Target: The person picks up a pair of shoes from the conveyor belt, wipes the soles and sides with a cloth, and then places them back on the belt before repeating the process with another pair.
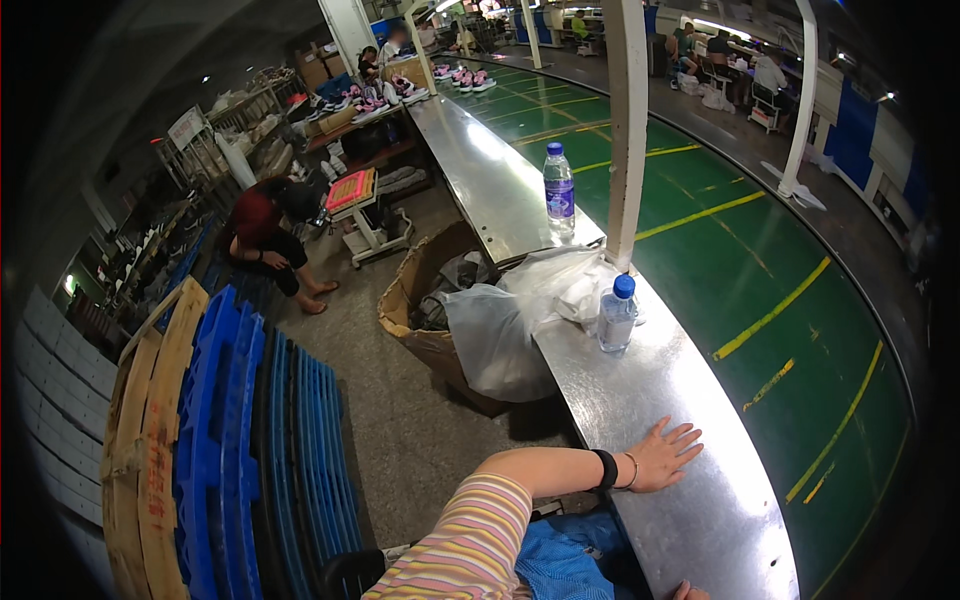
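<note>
My left hand (662, 458) lies flat on the shiny metal ledge (640, 400), fingers spread and nothing in them. A black band and a thin bracelet circle that wrist, and the sleeve is striped. Of my right hand (690, 592) only some fingers show at the bottom edge, by the ledge; the rest is cut off. Beyond my left hand stands a clear bottle with a blue cap (617, 318). Farther along is a taller bottle with a purple label (559, 190). Between the two bottles, a translucent plastic bag (510, 320) drapes over the ledge.
A green conveyor belt (690, 220) with yellow lines curves along the ledge's right. White posts (627, 130) rise beside it. On the left are a large cardboard box (410, 300), stacked blue pallets (215, 440) and a bending person (270, 235). Shoes (400, 90) sit far back.
</note>
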Demonstrator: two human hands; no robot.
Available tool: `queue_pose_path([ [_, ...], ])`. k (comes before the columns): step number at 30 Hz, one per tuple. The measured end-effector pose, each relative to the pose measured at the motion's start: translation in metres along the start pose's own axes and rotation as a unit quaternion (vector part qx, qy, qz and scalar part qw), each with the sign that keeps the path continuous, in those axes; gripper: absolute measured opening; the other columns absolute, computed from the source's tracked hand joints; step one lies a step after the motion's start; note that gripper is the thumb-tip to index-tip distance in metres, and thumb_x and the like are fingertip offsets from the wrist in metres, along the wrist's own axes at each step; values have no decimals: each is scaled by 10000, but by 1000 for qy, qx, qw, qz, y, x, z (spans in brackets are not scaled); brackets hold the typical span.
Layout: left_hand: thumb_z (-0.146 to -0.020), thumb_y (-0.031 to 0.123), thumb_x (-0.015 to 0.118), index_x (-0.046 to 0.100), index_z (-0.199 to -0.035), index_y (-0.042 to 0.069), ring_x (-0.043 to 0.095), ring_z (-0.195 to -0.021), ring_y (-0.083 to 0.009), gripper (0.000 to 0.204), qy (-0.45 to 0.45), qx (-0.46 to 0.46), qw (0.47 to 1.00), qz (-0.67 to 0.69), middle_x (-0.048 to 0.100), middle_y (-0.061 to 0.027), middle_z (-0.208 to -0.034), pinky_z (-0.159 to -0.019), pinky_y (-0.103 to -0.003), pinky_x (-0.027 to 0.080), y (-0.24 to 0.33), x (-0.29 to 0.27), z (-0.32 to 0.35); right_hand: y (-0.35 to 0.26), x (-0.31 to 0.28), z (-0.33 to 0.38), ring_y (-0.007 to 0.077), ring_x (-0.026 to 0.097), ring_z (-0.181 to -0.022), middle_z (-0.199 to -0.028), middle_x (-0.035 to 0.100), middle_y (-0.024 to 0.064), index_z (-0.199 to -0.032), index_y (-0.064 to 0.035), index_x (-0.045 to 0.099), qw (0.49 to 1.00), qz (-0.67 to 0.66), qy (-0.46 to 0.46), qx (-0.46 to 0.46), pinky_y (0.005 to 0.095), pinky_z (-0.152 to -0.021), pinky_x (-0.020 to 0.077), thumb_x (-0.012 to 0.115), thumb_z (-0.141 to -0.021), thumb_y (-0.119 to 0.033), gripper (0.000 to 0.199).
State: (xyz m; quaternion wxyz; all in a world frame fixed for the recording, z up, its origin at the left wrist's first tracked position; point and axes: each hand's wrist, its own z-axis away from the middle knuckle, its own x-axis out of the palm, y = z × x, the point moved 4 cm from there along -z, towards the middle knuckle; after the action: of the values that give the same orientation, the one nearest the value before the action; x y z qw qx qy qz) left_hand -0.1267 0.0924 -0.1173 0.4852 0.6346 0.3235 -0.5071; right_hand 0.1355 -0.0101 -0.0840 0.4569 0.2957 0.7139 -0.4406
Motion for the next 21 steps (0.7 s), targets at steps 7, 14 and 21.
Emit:
queue_pose_path([
  [7,-894,281,361,297,-1335,171,168,-1309,-299,459,0,12,1000,21,200,-156,-1404,-1030,-540,94,1,-4,-1,8,5,1,324,428,-449,-484,469,163,-470,-25,467,999,14,-20,30,428,-464,315,509,-858,-268,460],
  [14,-895,264,361,358,-1301,191,168,-1308,-307,413,9,12,999,35,202,-165,-1399,-1029,-544,97,3,-3,0,5,1,2,288,385,-422,-452,418,138,-448,-36,414,1000,-20,16,4,409,-448,293,543,-846,-228,461],
  [21,-894,271,366,357,-1302,186,170,-1307,-307,418,11,12,999,37,205,-168,-1396,-1029,-545,100,3,-4,1,5,1,2,285,392,-433,-453,416,136,-443,-38,401,999,-11,29,-11,407,-453,295,557,-838,-231,466],
])
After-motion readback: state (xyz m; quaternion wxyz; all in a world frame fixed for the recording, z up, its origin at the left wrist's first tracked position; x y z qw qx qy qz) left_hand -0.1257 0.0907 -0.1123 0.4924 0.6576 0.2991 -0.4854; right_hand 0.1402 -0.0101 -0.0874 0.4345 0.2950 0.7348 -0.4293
